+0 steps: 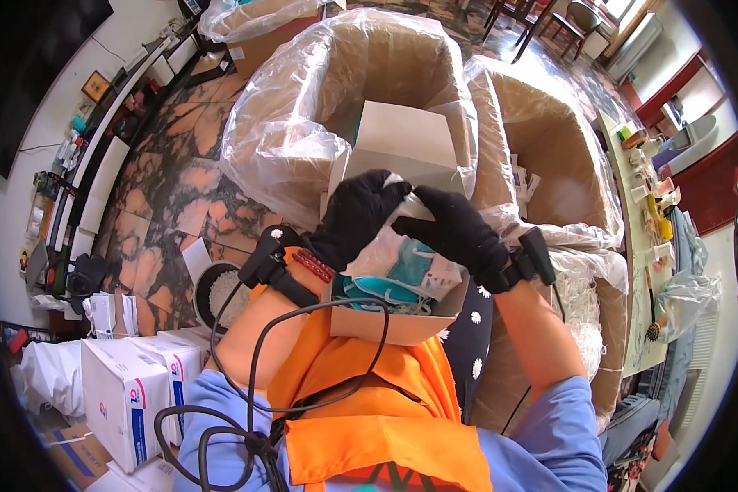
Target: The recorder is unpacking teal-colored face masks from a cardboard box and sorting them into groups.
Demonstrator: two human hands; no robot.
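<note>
My left hand [354, 216], in a black glove, is closed, its fingertips pinching the edge of a clear plastic bag [383, 246]. Facing it, my right hand [455, 233], gloved the same way, grips the bag's edge with thumb and fingers. The two hands almost meet at the top of the bag. It hangs over an open white carton [398, 328] on my lap. Inside that carton lie teal pieces [385, 289] with pale edges, some under clear film; their exact kind is hard to make out. The carton's raised lid [406, 135] stands behind my hands.
Ahead stands a big cardboard box [369, 61] lined with clear plastic, with another lined box [541, 123] to its right holding small white packs. White cartons [123, 402] are stacked at lower left beside a round bin [221, 299]. A black cable [258, 361] loops across my left arm.
</note>
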